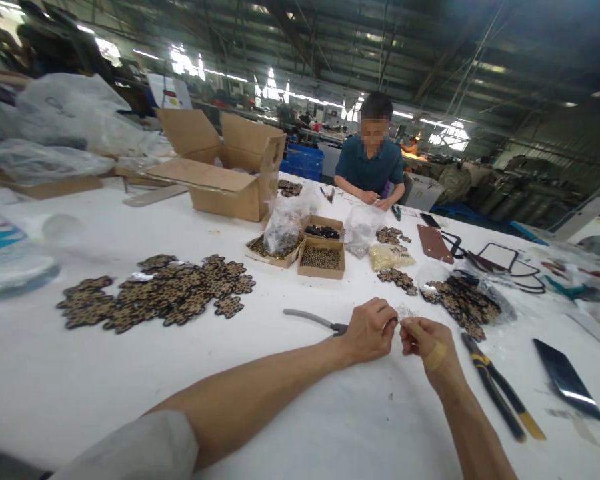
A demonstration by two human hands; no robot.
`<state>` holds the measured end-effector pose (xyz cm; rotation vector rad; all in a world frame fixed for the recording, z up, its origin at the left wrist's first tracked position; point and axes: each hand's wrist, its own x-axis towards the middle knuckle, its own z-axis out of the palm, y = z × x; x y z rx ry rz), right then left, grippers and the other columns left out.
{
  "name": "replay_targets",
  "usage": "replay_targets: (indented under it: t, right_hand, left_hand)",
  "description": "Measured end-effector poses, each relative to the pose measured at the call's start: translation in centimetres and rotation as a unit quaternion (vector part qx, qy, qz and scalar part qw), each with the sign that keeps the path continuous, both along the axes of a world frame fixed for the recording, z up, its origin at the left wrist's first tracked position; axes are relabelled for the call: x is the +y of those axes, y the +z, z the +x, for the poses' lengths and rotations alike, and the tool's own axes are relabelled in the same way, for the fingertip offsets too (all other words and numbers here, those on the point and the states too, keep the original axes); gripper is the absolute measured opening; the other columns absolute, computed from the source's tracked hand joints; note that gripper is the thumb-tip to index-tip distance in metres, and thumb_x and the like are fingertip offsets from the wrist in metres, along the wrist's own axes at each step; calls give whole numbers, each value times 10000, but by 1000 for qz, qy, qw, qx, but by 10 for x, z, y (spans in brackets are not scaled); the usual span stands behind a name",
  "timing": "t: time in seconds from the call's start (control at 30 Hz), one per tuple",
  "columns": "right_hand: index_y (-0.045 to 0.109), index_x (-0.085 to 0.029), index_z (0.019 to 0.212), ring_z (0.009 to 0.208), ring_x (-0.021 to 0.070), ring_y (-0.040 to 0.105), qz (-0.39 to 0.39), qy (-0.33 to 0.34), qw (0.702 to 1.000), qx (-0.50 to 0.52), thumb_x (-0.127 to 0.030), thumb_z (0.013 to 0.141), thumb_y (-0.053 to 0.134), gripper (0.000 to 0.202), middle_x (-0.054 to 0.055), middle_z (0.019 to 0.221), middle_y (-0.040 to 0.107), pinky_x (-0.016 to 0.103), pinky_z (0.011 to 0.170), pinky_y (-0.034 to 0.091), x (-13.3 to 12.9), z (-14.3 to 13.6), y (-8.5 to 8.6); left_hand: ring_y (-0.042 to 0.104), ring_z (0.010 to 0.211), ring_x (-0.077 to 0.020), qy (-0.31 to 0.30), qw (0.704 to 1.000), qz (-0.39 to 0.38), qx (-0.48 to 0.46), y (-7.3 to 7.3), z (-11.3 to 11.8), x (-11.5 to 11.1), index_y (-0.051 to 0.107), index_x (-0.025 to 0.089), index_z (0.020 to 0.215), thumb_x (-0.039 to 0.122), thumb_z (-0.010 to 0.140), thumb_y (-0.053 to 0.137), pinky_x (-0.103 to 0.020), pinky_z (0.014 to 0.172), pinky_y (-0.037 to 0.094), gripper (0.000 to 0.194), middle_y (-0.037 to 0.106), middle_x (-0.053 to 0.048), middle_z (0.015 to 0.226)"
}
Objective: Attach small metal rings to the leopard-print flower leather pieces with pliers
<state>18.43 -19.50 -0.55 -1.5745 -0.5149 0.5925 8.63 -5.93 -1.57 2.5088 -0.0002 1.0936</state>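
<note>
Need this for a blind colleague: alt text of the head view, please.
A left hand and right hand pinch close together over a white table, anything held too small to identify. Around them lie patterned pieces, small open boxes and pliers; another person is opposite.

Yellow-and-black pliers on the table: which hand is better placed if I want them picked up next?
Probably the right hand: the yellow-and-black pliers lie beside its wrist, on the outer side. The left hand is farther away and would likely have to cross the right forearm.
</note>
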Motion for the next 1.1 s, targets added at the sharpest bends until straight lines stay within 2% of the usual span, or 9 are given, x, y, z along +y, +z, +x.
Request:
replay_targets:
  t: [0.17, 0.47, 0.67, 0.9, 1.1]
  right_hand:
    - [676, -135, 727, 470, 126, 529, 7, 7, 1000, 11, -437, 765, 745, 313, 23, 621, 625, 257, 459, 446, -9, 7, 11]
    - [676, -140, 706, 475, 138, 528, -76, 43, 990, -112, -405, 799, 698, 282, 38, 557, 633, 252, 482, 413, -10, 7, 7]
    - [656, -153, 656, 453, 134, 511, -104, 20, 982, -156, -379, 783, 677, 260, 16, 481, 595, 236, 463, 387, -10, 6, 11]
    - [664, -158, 683, 456, 137, 506, -26, -43, 993, -103, -444, 771, 700, 301, 12, 506, 600, 258, 480, 419, 2, 0, -7]
    - [656, -168, 682, 455, 147, 517, 3, -91, 992, -86, -502, 776, 685, 348, 7, 494, 587, 266, 471, 416, 9, -10, -16]
  left_hand:
    - [549, 812, -194, -21, 1000, 6, -5, 1, 1, 2, 571, 178, 898, 169, 896, 483, -328, 708, 443, 89, 592, -68, 849]
    - [540, 839, -207, -37, 997, 62, 38, 3, 0, 1, 575, 176, 886, 147, 859, 485, -341, 721, 448, 98, 587, -80, 875]
    - [553, 825, -199, -41, 997, 47, 42, 3, 1, 1, 588, 172, 876, 157, 856, 508, -333, 713, 446, 84, 606, -68, 861]
    - [575, 795, -184, -18, 998, -51, 14, -3, 4, -1, 611, 173, 866, 164, 852, 540, -310, 707, 462, 72, 619, -59, 834]
    - [574, 794, -186, -20, 997, -68, -1, -2, 3, 2, 620, 176, 875, 165, 873, 516, -309, 701, 461, 105, 614, -66, 836]
